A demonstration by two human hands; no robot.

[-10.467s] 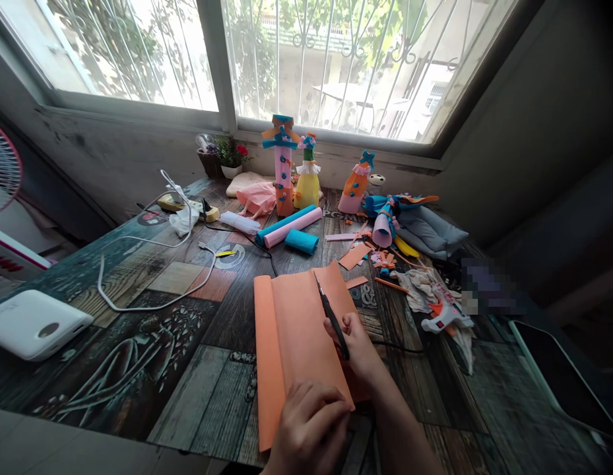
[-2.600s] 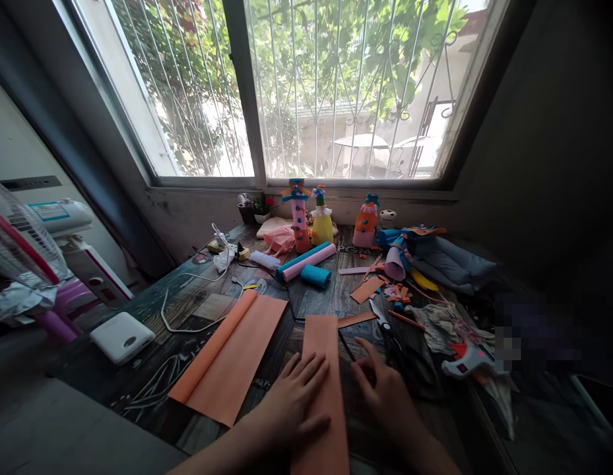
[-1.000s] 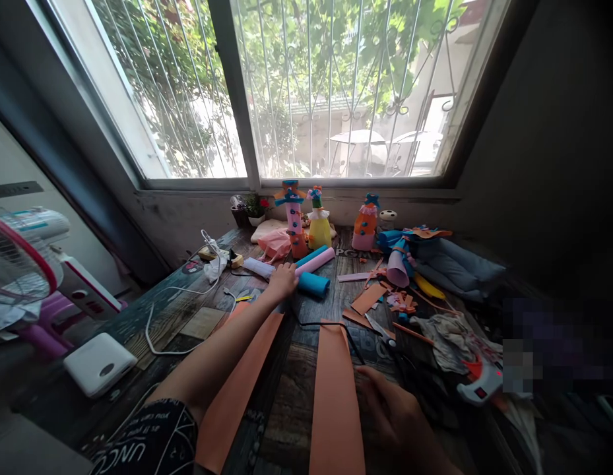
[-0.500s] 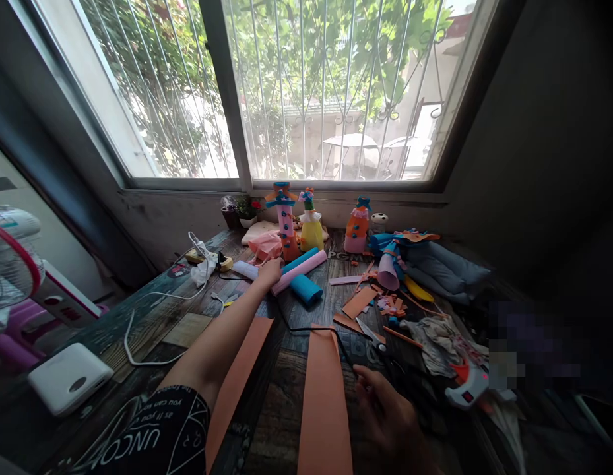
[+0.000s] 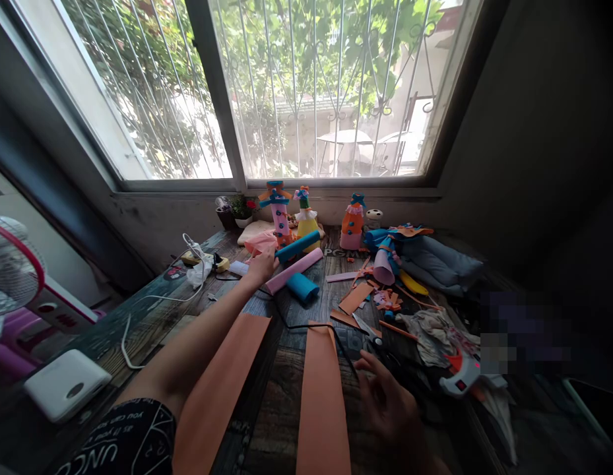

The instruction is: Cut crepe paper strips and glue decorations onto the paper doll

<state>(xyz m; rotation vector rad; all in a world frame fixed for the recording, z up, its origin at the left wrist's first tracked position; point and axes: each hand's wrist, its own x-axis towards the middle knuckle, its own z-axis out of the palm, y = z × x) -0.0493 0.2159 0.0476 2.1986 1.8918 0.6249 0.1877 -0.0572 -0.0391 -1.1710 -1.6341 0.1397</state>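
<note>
My left hand (image 5: 263, 266) reaches across the table and is closed on the near end of a blue crepe paper roll (image 5: 299, 247), which is tilted up above the others. Just below it lie a pink paper roll (image 5: 296, 270) and a short, thick blue roll (image 5: 303, 288). My right hand (image 5: 385, 396) hovers at the lower right, its fingers loosely bent and apart, beside a black cable (image 5: 311, 326). Two long orange crepe paper strips (image 5: 323, 402) lie flat in front of me, the left one partly behind my forearm.
Three decorated paper bottles (image 5: 352, 227) stand by the window. Scissors (image 5: 368, 328), orange scraps (image 5: 356, 298) and a grey-and-orange glue gun (image 5: 459, 377) lie to the right. At left are a white box (image 5: 67, 384), a power strip (image 5: 220, 264) and a fan (image 5: 14, 270).
My left hand has lifted the blue roll off the pile, up and slightly left. The right hand's fingers have loosened from beside the cable. The view has shifted a little.
</note>
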